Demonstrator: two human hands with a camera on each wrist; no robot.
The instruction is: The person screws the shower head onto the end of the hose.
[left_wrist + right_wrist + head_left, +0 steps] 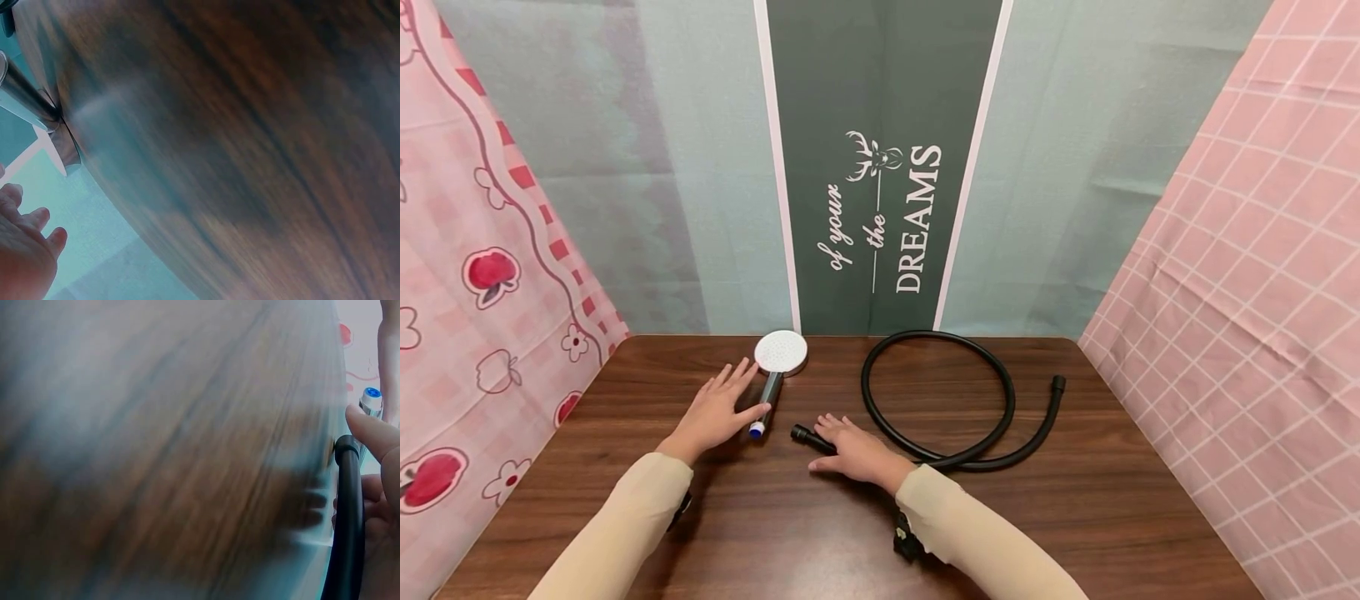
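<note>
In the head view, the left hand (718,408) is open at centre left, fingers straight and spread, with its thumb reaching across the dark handle of the shower head (781,353); whether it touches is hard to tell. The shower head lies just to the right of that hand, its white disc above and its white and blue end below, on the brown table (760,533). The right hand (859,452), also open with fingers extended, is at lower centre over the black hose (951,460), whose near end fitting shows just left of the fingers. The rest of the hose loops to the right of that hand, its other end pointing up at centre right. In the left wrist view, the left hand fills the lower left corner, fingers spread and holding nothing, with the shower head's handle above it near the left edge. In the right wrist view, the hose rises along the lower right, alongside the right hand, its fitting just beside the thumb; the blue-tipped handle end shows above it at the right.
</note>
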